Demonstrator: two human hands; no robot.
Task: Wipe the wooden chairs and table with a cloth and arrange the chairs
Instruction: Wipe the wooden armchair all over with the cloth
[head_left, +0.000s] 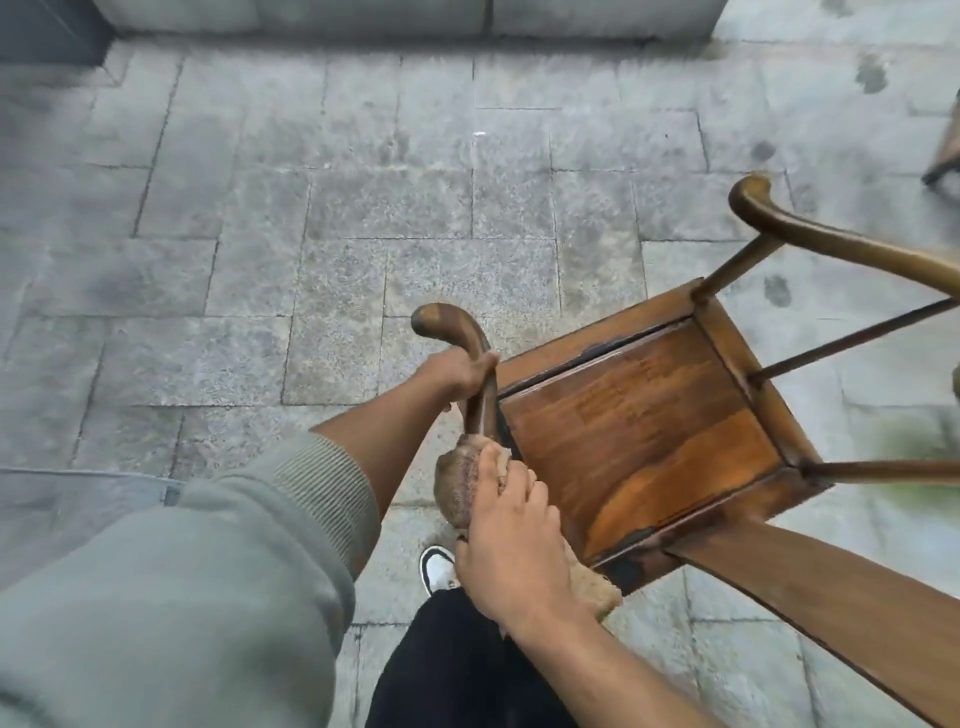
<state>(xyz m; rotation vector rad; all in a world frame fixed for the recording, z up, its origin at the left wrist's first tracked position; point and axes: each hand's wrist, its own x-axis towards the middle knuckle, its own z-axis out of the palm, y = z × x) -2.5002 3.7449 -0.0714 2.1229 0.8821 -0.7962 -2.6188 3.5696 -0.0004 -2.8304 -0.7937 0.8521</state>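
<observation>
A brown wooden armchair (644, 431) stands on stone paving, seen from above, its seat in the centre right. My left hand (460, 371) grips the chair's curved near armrest (457, 327) just below its rounded end. My right hand (511, 525) holds a tan cloth (454, 486) wrapped around the same armrest lower down, near the seat's edge. The far armrest (769, 213) curves away at the upper right. The wide back splat (831, 587) runs to the lower right corner. No table is in view.
Grey stone paving (337, 234) covers the ground to the left and ahead. A low grey stone ledge (363, 15) runs along the top. Part of another wooden piece (948, 150) shows at the right edge. My shoe (436, 566) stands below the chair.
</observation>
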